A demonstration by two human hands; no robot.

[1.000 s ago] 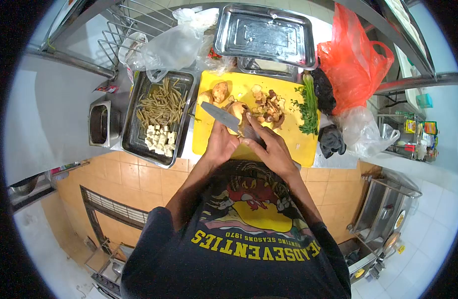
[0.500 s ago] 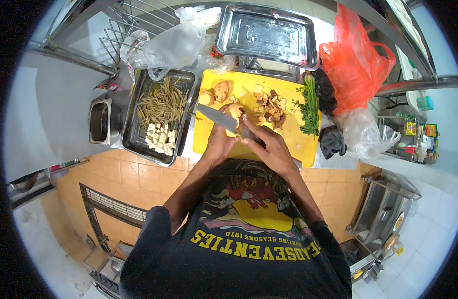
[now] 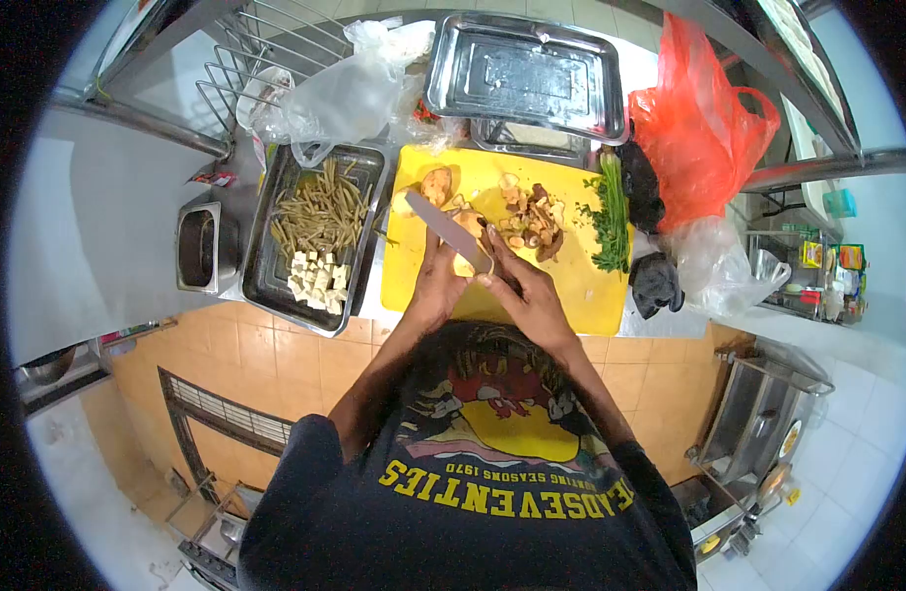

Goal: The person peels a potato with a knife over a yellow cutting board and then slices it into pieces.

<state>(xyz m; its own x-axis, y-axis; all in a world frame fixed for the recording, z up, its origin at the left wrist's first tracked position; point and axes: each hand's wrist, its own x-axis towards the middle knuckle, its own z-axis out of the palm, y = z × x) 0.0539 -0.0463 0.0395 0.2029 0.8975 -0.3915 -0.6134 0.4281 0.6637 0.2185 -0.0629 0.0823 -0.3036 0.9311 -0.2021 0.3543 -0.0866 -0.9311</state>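
Note:
Over the yellow cutting board (image 3: 581, 300), my left hand (image 3: 439, 286) is closed around a partly peeled potato (image 3: 467, 225). My right hand (image 3: 528, 298) grips a knife (image 3: 447, 229), whose broad blade lies across the potato and points up and to the left. The knife's handle is hidden in my fingers. A strip of peel hangs near the blade by my right thumb. Brown potato peelings (image 3: 540, 236) are heaped on the board beyond my right hand. At the board's upper left sit an unpeeled potato (image 3: 436, 184) and a pale peeled one (image 3: 403, 203).
Left of the board, a metal tray (image 3: 260, 279) holds cut green beans (image 3: 320, 212) and white cubes (image 3: 318, 281). Green herbs (image 3: 612, 212) lie along the board's right edge. Behind stands another metal tray (image 3: 611, 89). Red (image 3: 704, 138) and clear plastic bags (image 3: 719, 261) are at right.
The knife blade has turned to a steeper slant and shifted over the potato towards my right thumb. Both hands stay in nearly the same place.

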